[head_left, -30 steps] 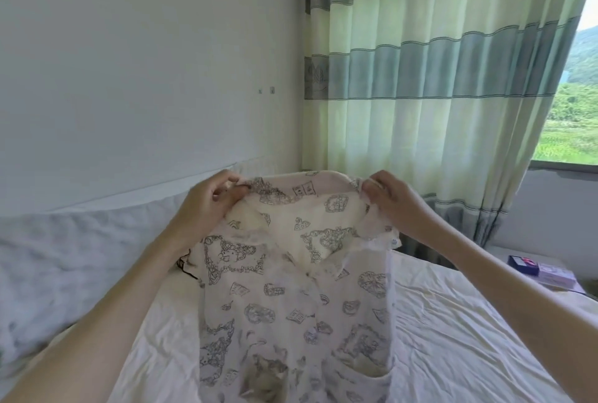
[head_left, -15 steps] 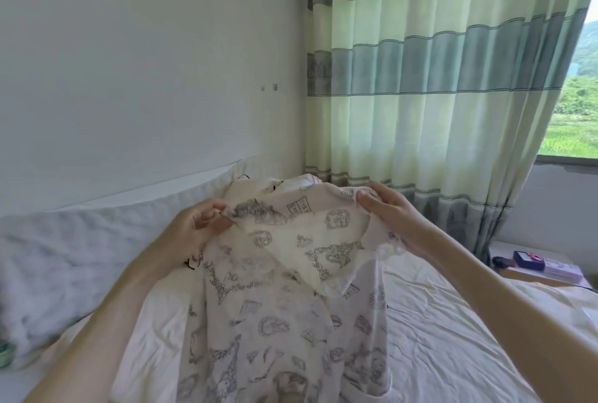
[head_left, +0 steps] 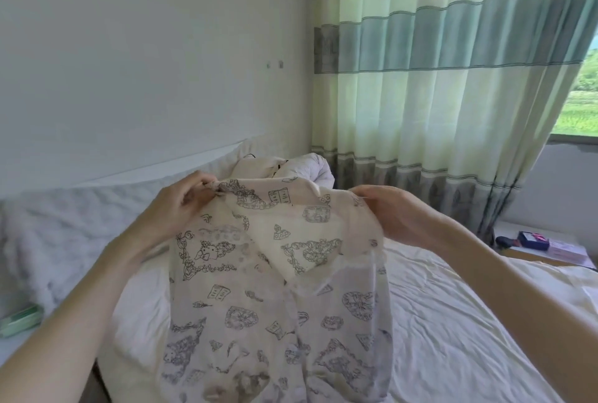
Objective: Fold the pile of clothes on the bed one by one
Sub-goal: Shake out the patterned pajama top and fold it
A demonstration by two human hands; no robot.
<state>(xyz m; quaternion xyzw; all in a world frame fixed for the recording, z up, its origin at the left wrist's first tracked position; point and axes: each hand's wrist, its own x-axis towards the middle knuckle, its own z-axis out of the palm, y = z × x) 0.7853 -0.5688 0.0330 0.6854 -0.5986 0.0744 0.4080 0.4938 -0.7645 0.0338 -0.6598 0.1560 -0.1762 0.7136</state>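
A cream printed garment (head_left: 259, 289) is being held up above the bed (head_left: 469, 321) by both hands. Its upper left edge is being pinched in the left hand (head_left: 174, 208), thumb and fingertips closed tight on the cloth. Its upper right edge is being gripped in the right hand (head_left: 398, 214), fingers curled over the fabric. Between the two grips the top edge is being stretched almost level; below them the cloth is hanging in loose folds, a flap doubled over just under the right grip. Beyond the grips, bunched white bedding (head_left: 304, 166) is lying by the striped curtain (head_left: 437, 78). Right of the right grip, a dark blue box (head_left: 534, 240) is resting on a side surface.
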